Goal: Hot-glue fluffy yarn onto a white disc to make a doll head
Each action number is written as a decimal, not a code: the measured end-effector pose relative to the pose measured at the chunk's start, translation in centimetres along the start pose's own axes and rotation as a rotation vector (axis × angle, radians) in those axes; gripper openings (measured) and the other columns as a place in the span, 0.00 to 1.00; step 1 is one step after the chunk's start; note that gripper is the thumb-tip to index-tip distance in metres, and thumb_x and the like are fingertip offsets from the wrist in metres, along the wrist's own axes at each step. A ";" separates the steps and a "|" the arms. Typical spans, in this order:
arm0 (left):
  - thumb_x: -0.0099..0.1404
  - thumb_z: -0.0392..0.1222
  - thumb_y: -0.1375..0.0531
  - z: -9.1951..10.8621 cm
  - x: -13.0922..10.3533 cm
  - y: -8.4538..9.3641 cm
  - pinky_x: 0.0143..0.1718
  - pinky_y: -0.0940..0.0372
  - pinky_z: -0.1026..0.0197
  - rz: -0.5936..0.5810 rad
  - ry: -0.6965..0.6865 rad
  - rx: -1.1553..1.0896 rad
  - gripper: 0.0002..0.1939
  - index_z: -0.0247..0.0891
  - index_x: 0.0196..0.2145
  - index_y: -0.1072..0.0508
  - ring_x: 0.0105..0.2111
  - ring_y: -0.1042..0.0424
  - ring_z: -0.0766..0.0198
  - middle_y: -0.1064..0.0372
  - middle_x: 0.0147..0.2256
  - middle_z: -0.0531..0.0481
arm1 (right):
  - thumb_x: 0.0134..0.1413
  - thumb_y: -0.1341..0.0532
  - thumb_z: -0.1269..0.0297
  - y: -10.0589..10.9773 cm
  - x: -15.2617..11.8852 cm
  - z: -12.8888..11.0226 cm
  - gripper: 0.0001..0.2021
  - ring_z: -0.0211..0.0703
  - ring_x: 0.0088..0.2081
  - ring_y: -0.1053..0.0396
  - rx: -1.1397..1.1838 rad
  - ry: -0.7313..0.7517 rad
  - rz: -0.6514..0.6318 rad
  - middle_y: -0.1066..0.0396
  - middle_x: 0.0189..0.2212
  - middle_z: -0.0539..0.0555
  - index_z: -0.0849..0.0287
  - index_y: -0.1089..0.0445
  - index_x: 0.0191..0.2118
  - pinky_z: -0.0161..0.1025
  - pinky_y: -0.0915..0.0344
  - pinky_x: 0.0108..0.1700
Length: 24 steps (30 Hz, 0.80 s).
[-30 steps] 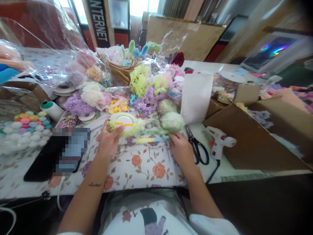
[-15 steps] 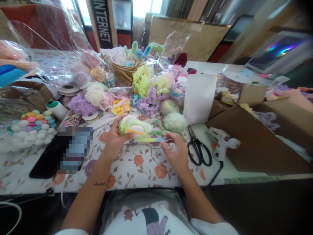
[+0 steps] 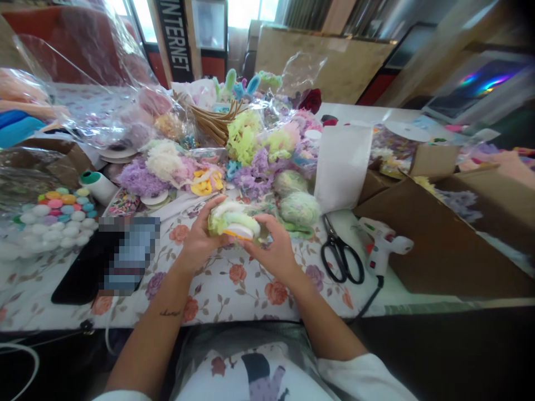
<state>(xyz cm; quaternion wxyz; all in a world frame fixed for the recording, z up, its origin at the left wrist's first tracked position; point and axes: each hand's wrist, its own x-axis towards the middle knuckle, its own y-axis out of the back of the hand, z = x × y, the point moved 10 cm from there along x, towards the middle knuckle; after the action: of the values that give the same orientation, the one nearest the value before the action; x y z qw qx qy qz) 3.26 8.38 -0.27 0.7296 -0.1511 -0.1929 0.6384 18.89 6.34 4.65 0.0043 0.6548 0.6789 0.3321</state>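
Note:
A pale green and white fluffy bundle (image 3: 234, 218), with a white oval part and an orange edge on its near side, is held above the floral cloth. My left hand (image 3: 203, 236) grips its left side, fingers closed round it. On the right side, my right hand (image 3: 273, 248) has its thumb and fingers pressed on the same bundle. Behind my right hand, a green strip (image 3: 298, 230) lies on the cloth. Pale green yarn balls (image 3: 298, 206) sit just beyond.
Black scissors (image 3: 340, 256) and a white glue gun (image 3: 382, 245) lie to the right, beside a cardboard box (image 3: 438, 245). At left are phones (image 3: 77, 267) and bagged pompoms (image 3: 58, 223). Yarn piles (image 3: 144, 175) and brown stems (image 3: 213, 125) stand behind.
My right hand has moved left, away from the green strip and onto the bundle. The bundle has shifted slightly right and turned. A yellow and blue strip below it no longer shows.

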 end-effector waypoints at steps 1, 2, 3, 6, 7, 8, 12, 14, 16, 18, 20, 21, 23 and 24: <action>0.41 0.31 0.25 -0.2 0.0 0.0 0.36 0.28 0.65 0.000 0.012 -0.003 0.43 0.50 0.55 0.30 0.39 0.25 0.60 0.27 0.46 0.50 | 0.48 0.32 0.56 -0.2 0.0 0.4 0.17 0.48 0.41 0.29 0.044 -0.038 -0.019 0.26 0.40 0.55 0.56 0.32 0.43 0.44 0.32 0.44; 0.41 0.31 0.25 -0.4 0.0 0.0 0.36 0.28 0.65 0.003 0.028 -0.003 0.43 0.50 0.55 0.30 0.39 0.25 0.60 0.27 0.45 0.50 | 0.48 0.33 0.57 -0.5 0.0 0.8 0.17 0.47 0.40 0.29 0.091 -0.075 -0.035 0.26 0.39 0.54 0.56 0.32 0.42 0.42 0.32 0.43; 0.42 0.31 0.25 -0.6 0.0 0.0 0.36 0.28 0.65 0.008 0.048 -0.003 0.43 0.50 0.55 0.30 0.39 0.25 0.60 0.27 0.46 0.49 | 0.48 0.33 0.57 -0.7 0.0 1.2 0.16 0.45 0.38 0.29 0.133 -0.110 -0.045 0.26 0.38 0.53 0.57 0.32 0.42 0.41 0.33 0.42; 0.48 0.33 0.27 -1.2 -0.1 0.0 0.39 0.28 0.65 0.032 0.115 -0.008 0.41 0.49 0.58 0.33 0.42 0.25 0.59 0.28 0.48 0.48 | 0.48 0.33 0.55 -1.3 0.3 2.4 0.16 0.45 0.37 0.29 0.204 -0.199 -0.052 0.26 0.35 0.52 0.58 0.31 0.40 0.40 0.33 0.41; 0.49 0.33 0.27 -1.4 -0.1 0.1 0.40 0.28 0.64 0.045 0.133 -0.017 0.40 0.49 0.58 0.34 0.42 0.25 0.59 0.27 0.48 0.48 | 0.48 0.33 0.55 -1.5 0.6 2.6 0.16 0.45 0.37 0.29 0.212 -0.216 -0.065 0.26 0.35 0.53 0.58 0.30 0.40 0.40 0.33 0.41; 0.50 0.33 0.28 -1.4 0.0 0.2 0.40 0.28 0.65 0.061 0.147 -0.031 0.40 0.49 0.59 0.35 0.42 0.24 0.60 0.27 0.47 0.48 | 0.48 0.32 0.55 -1.8 0.9 2.7 0.17 0.45 0.38 0.29 0.221 -0.220 -0.090 0.25 0.36 0.53 0.58 0.30 0.40 0.41 0.32 0.42; 0.51 0.30 0.29 -0.6 0.6 2.2 0.41 0.28 0.65 0.190 0.108 -0.193 0.37 0.47 0.57 0.33 0.39 0.23 0.64 0.25 0.45 0.50 | 0.48 0.32 0.54 -0.1 2.6 2.2 0.21 0.47 0.46 0.28 0.237 -0.131 -0.048 0.25 0.45 0.56 0.56 0.30 0.47 0.44 0.32 0.50; 0.53 0.30 0.30 0.2 1.0 3.9 0.43 0.27 0.63 0.269 0.031 -0.311 0.32 0.47 0.53 0.31 0.41 0.23 0.63 0.24 0.45 0.50 | 0.53 0.35 0.54 3.3 2.6 2.4 0.18 0.46 0.47 0.27 0.194 -0.108 0.155 0.25 0.46 0.56 0.55 0.30 0.48 0.44 0.32 0.51; 0.55 0.29 0.32 1.1 1.2 5.6 0.45 0.27 0.60 0.335 -0.054 -0.378 0.26 0.47 0.50 0.29 0.45 0.24 0.60 0.24 0.46 0.50 | 0.58 0.39 0.55 7.1 1.3 3.3 0.13 0.46 0.43 0.26 0.136 -0.131 0.386 0.24 0.41 0.56 0.56 0.29 0.44 0.45 0.30 0.48; 0.56 0.27 0.34 1.7 1.2 6.5 0.46 0.26 0.59 0.379 -0.106 -0.383 0.24 0.46 0.48 0.28 0.47 0.24 0.59 0.23 0.46 0.51 | 0.59 0.40 0.56 10.5 -1.4 4.4 0.11 0.45 0.37 0.25 0.087 -0.163 0.608 0.24 0.34 0.55 0.59 0.28 0.39 0.45 0.29 0.43; 0.56 0.26 0.34 1.6 1.2 6.7 0.47 0.26 0.58 0.397 -0.105 -0.375 0.24 0.46 0.48 0.28 0.47 0.24 0.58 0.23 0.47 0.51 | 0.58 0.39 0.58 13.8 -5.2 5.5 0.10 0.45 0.31 0.27 0.024 -0.172 0.836 0.26 0.31 0.55 0.59 0.28 0.36 0.45 0.29 0.38; 0.56 0.25 0.35 1.4 1.1 6.5 0.47 0.27 0.57 0.401 -0.090 -0.378 0.25 0.46 0.48 0.28 0.47 0.24 0.58 0.24 0.48 0.51 | 0.57 0.39 0.59 15.5 -7.5 5.9 0.09 0.45 0.30 0.28 -0.025 -0.167 0.959 0.27 0.30 0.55 0.59 0.29 0.36 0.45 0.29 0.37; 0.56 0.25 0.35 0.8 1.1 6.0 0.48 0.27 0.56 0.407 -0.048 -0.393 0.25 0.47 0.48 0.27 0.48 0.24 0.57 0.25 0.49 0.51 | 0.53 0.37 0.63 18.5 -11.7 6.7 0.05 0.48 0.30 0.29 -0.170 -0.165 1.169 0.29 0.31 0.56 0.57 0.30 0.35 0.47 0.30 0.35; 0.56 0.25 0.35 0.6 1.0 5.8 0.49 0.27 0.56 0.413 -0.031 -0.399 0.25 0.47 0.48 0.27 0.48 0.25 0.57 0.25 0.50 0.51 | 0.50 0.36 0.66 19.9 -13.5 7.1 0.05 0.50 0.32 0.28 -0.259 -0.167 1.243 0.29 0.33 0.57 0.55 0.31 0.35 0.48 0.31 0.35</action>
<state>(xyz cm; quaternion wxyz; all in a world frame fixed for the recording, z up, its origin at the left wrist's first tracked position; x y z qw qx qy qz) -1.97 10.15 -2.41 0.5369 -0.3179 -0.2909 0.7252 41.56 -4.09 2.40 -0.0572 0.9441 0.1244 0.2998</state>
